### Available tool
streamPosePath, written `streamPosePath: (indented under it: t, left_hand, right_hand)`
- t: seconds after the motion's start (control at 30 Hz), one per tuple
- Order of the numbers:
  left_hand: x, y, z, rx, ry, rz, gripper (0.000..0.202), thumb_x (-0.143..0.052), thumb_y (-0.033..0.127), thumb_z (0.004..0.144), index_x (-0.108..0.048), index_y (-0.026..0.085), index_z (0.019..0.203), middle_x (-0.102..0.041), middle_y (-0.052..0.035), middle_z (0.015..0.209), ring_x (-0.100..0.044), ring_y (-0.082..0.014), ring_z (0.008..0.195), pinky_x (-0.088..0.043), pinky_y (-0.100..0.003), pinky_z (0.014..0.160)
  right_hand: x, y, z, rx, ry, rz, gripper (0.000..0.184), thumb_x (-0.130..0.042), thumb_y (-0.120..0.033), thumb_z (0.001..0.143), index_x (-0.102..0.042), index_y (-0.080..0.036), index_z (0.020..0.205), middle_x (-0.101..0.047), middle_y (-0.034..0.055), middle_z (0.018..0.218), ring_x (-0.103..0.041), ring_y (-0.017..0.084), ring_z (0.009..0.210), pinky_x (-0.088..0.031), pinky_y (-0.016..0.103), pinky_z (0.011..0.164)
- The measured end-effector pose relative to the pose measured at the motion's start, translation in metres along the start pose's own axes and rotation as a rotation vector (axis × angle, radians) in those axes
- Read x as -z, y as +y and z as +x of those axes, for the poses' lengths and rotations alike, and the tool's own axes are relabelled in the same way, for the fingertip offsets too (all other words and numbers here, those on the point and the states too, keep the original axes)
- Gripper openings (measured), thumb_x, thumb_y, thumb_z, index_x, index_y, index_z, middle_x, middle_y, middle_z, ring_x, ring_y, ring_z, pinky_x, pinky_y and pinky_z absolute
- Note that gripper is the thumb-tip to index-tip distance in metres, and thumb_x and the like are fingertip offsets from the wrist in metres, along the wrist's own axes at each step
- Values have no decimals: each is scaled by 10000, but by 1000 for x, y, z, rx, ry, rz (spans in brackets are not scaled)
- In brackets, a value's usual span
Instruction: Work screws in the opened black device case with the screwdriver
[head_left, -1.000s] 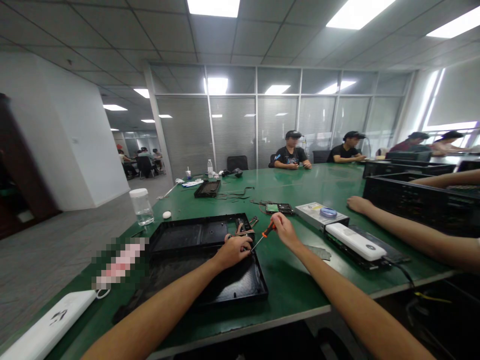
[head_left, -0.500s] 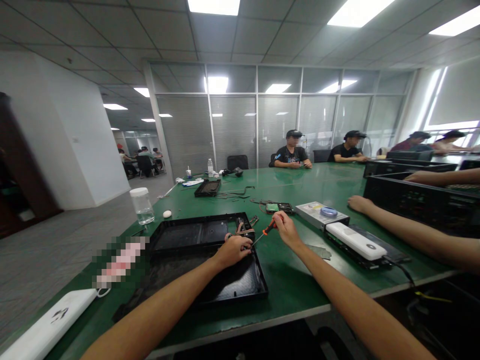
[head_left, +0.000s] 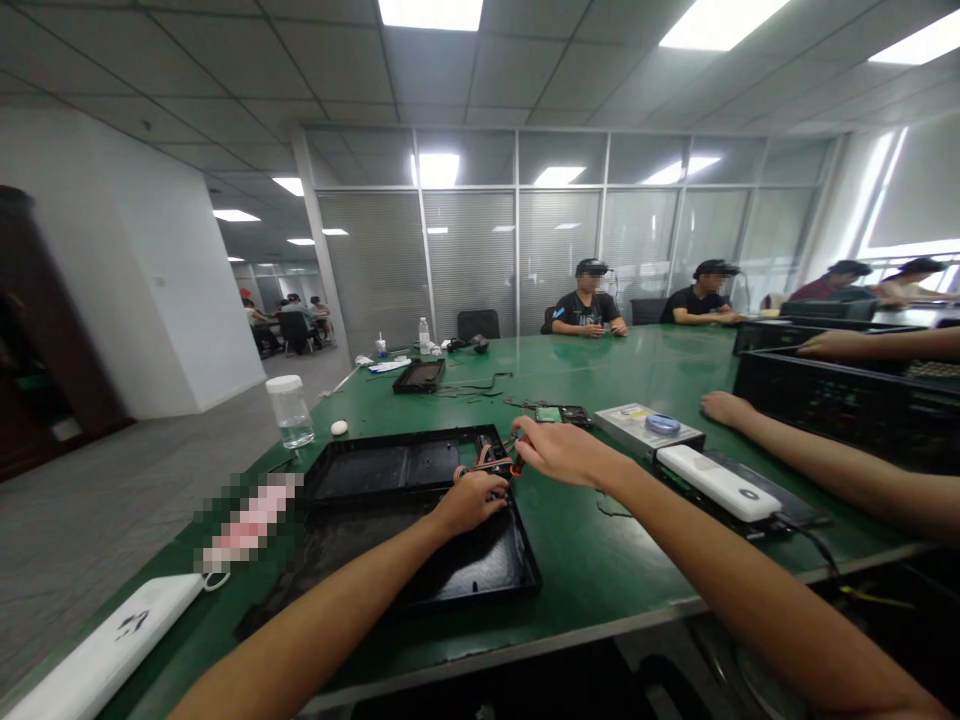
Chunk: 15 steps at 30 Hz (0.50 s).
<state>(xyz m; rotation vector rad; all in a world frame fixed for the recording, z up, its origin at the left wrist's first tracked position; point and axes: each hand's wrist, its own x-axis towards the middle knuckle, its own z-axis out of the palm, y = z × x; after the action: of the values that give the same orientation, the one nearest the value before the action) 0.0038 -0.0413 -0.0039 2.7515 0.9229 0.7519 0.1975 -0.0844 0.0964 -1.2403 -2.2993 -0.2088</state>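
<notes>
A black plastic case [head_left: 420, 560] lies open on the green table [head_left: 600, 570] in front of me. My left hand [head_left: 469, 500] rests closed on a bundle of coloured wires [head_left: 480, 462] at the case's right rim. My right hand [head_left: 559, 452] reaches in from the right, fingers wrapped round a small orange-handled screwdriver [head_left: 516, 466], right beside the wires. The screwdriver's tip is hidden behind my fingers.
A white device [head_left: 716, 482] on a black unit, a silver drive [head_left: 649, 425] and a green circuit board [head_left: 559, 413] lie to the right. Another person's forearm [head_left: 817, 460] rests by a black chassis [head_left: 847, 405]. A clear jar [head_left: 291, 410] and a white box [head_left: 105, 650] are left.
My right hand has moved left with the screwdriver, from beside the case to right over the wires. My left hand has stayed on the wires.
</notes>
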Motion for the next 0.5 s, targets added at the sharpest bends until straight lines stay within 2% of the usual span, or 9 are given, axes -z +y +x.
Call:
streamPosePath:
  t: [0.07,0.17,0.23,0.33,0.43,0.5]
  left_hand:
    - [0,0,0,1,4,18,173,-593,184,723,-598,176,896,-647,0,820,-571,-137,758,-380,-224,709]
    - [1,1,-1,4,5,32,169,-595,194,726,-602,182,894,-646,6,800,-570,-133,745,-373,-222,702]
    - [2,1,-1,1,3,23,174,-597,194,725,-604,182,898,-646,7,801,-571,-132,746,-374,-219,703]
    - [3,2,-1,3,4,13,176,-600,194,722,-607,182,898,-646,5,797,-572,-137,758,-378,-221,709]
    - [3,2,-2,6,1,15,195,-594,204,728,-599,190,922,-646,5,808,-571,-143,779,-381,-226,723]
    - [3,1,-2,-7,-4,30,199,-582,212,739,-593,195,936,-642,2,828,-565,-146,796,-381,-230,732]
  right_hand:
    - [4,-7,4,10,-27,-4,370,-402,-493,816,-580,-176,882,-627,83,669,-578,208,659,-334,276,622]
    - [4,-8,10,-79,-18,-101,430,-436,-550,773,-586,-159,672,-608,117,601,-583,242,680,-340,299,630]
    - [4,-7,11,-81,-49,-99,394,-471,-535,756,-592,-162,711,-614,105,612,-578,224,650,-340,285,605]
    - [4,-2,11,-9,-113,-2,314,-493,-483,754,-591,-188,800,-623,61,640,-554,176,580,-327,254,557]
    - [-2,8,11,-68,-36,26,370,-486,-505,744,-558,-183,578,-580,61,546,-540,175,571,-322,255,554]
    - [-14,23,9,-116,36,99,412,-468,-503,750,-516,-183,495,-544,47,499,-527,167,554,-327,253,550]
